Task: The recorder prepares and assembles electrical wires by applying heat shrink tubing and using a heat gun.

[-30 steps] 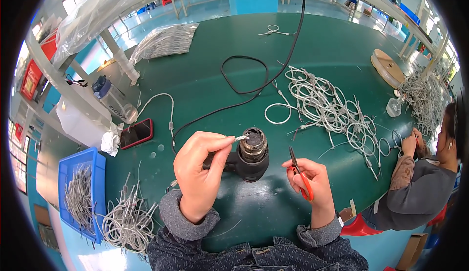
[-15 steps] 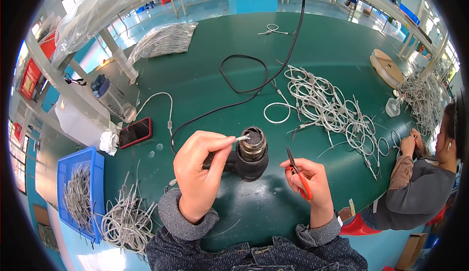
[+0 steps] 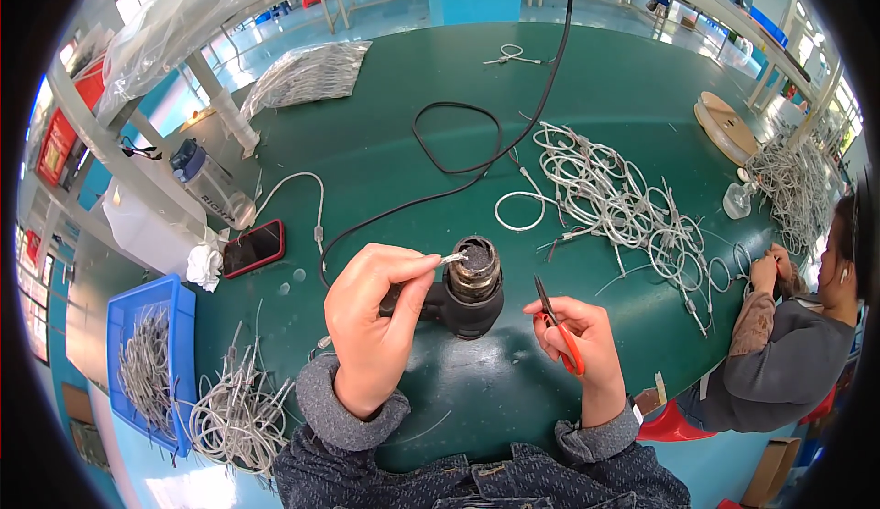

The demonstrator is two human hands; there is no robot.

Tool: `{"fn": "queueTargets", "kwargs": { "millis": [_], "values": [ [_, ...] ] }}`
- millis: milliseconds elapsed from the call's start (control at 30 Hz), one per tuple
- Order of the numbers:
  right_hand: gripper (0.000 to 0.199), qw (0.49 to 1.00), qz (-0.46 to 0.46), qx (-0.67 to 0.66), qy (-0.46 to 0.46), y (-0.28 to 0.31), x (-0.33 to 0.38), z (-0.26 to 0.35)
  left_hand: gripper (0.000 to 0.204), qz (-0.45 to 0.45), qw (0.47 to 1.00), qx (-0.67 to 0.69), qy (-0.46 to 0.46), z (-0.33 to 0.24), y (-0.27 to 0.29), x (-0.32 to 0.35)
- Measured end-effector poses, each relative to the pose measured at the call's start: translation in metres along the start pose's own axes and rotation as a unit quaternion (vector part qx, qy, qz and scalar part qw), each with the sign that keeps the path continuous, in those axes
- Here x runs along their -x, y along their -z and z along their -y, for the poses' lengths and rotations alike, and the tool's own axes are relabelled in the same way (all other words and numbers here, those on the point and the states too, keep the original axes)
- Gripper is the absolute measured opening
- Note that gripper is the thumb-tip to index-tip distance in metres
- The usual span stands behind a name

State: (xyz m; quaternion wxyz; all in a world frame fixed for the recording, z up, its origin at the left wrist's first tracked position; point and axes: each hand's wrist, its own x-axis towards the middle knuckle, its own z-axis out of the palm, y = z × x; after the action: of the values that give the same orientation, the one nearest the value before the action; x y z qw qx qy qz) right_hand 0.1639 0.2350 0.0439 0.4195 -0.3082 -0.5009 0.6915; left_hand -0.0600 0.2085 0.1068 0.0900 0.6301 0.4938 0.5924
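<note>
A thin grey wire (image 3: 431,262) sits pinched between the left hand's (image 3: 371,326) thumb and fingers, its tip held over the nozzle of a black heat gun (image 3: 467,289) standing on the green table (image 3: 385,151). This looks like the heating step; judging by that, steady holding matters next. The right hand (image 3: 582,348) is closed around red-handled scissors (image 3: 559,326). A pile of grey cables (image 3: 623,202) lies beyond.

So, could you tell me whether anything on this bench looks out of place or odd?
Mostly ordinary work clutter. One oddity: a phone lies by a crumpled tissue at the table's left edge, among the cables.
</note>
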Motion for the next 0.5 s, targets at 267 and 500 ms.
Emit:
{"fn": "queueTargets", "kwargs": {
  "millis": [267, 500],
  "values": [
    [0.034, 0.997, -0.006, 0.043, 0.059, -0.013, 0.014, 0.015, 0.017, -0.009, 0.999, 0.04, 0.032, -0.014, 0.009, 0.002],
    [0.042, 0.955, 0.055, 0.229, 0.179, -0.066, 0.016, 0.038, 0.019, -0.001, 0.985, 0.167, 0.044, -0.017, 0.018, 0.012]
  ]
}}
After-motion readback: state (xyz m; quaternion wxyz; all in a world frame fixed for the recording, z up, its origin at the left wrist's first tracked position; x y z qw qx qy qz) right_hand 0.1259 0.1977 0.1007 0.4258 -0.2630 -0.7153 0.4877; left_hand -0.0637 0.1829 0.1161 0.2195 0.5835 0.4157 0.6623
